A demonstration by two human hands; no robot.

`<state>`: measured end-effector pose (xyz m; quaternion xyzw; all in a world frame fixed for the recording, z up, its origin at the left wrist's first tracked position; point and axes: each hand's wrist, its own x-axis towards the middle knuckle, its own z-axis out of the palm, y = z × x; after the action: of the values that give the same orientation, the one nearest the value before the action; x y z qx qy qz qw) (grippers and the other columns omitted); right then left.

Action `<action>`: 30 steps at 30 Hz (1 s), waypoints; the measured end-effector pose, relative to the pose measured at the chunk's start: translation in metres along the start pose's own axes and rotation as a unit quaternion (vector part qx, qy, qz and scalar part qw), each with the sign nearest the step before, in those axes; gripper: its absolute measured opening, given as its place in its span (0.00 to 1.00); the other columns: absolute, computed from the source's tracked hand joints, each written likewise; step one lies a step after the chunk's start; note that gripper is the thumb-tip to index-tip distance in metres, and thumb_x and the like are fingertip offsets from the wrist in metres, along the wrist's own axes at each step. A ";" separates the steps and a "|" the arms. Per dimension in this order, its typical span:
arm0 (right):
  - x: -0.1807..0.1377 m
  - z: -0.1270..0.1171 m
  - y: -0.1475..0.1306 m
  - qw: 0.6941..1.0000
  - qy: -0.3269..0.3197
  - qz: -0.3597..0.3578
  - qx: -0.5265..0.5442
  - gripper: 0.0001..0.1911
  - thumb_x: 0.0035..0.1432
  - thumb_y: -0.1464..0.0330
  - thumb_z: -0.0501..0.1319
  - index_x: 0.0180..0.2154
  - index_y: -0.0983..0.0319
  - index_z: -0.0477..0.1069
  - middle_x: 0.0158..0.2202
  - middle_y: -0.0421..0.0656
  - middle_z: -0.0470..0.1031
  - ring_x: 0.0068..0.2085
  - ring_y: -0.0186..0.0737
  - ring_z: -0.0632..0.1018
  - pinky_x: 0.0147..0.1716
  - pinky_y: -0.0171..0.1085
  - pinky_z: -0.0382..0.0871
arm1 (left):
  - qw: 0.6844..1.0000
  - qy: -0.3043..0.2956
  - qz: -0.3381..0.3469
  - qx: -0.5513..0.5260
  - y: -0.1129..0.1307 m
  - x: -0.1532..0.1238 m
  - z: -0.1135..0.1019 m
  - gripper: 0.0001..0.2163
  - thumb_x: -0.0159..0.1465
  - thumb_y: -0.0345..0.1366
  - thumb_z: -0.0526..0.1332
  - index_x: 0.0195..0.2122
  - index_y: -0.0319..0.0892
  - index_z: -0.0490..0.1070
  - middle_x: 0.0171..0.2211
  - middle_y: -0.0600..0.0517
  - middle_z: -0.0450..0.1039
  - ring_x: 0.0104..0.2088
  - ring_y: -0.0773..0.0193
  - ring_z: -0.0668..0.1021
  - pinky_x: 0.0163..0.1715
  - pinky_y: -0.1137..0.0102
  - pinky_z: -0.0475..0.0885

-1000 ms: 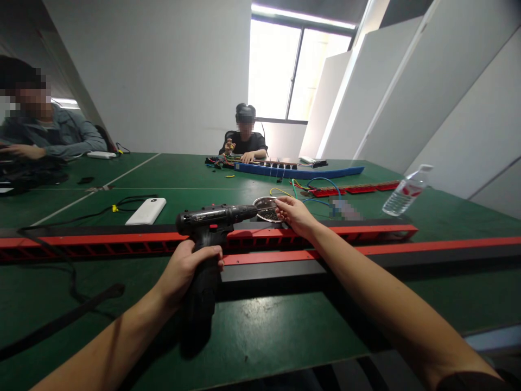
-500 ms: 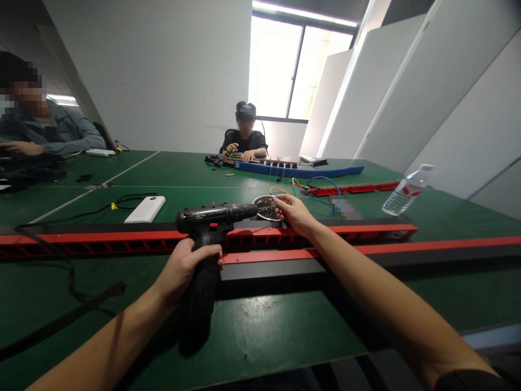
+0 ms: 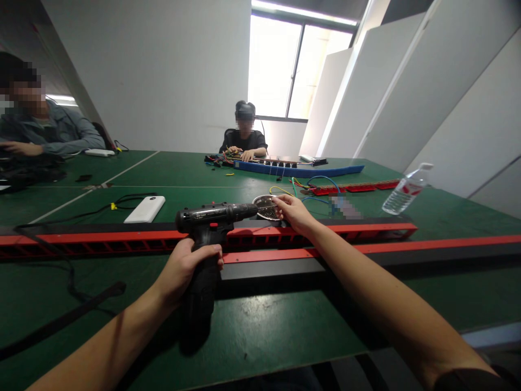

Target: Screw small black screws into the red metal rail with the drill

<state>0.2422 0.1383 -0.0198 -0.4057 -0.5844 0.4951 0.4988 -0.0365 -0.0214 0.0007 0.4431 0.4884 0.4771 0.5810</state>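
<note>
My left hand (image 3: pixel 189 266) is wrapped around the grip of a black cordless drill (image 3: pixel 203 218), whose chuck points right. A thin bit reaches from the chuck to the fingertips of my right hand (image 3: pixel 293 213). Those fingers are pinched at the bit's tip; whatever small piece they hold is too small to make out. Just behind the bit stands a round metal bowl (image 3: pixel 254 201) with many small dark pieces in it. Below both hands lie two long red and black rails, the far one (image 3: pixel 260 233) and the near one (image 3: pixel 268 255).
A white power bank (image 3: pixel 145 209) with a black cable lies left, a water bottle (image 3: pixel 402 193) right. Farther back are a blue strip (image 3: pixel 301 170), coloured wires and a red strip (image 3: pixel 358 188). One person sits across the green table (image 3: pixel 277 326), another at left.
My hands and the drill stay almost still. Across the table, the seated person's raised hand has come down to the wires.
</note>
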 end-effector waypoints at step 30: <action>-0.007 -0.001 -0.015 0.999 -0.020 0.008 0.043 0.20 0.47 0.57 0.73 0.24 0.60 0.66 0.22 0.38 0.67 0.24 0.33 0.66 0.26 0.35 0.59 | 0.999 -0.001 -0.004 -0.041 0.001 -0.001 0.000 0.10 0.57 0.39 0.70 0.30 0.37 0.76 0.26 0.48 0.76 0.28 0.62 0.78 0.29 0.71 0.74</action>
<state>0.2444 0.1287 -0.0063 -0.3781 -0.5691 0.5321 0.5000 -0.0371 -0.0225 0.0021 0.4177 0.4698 0.4934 0.6012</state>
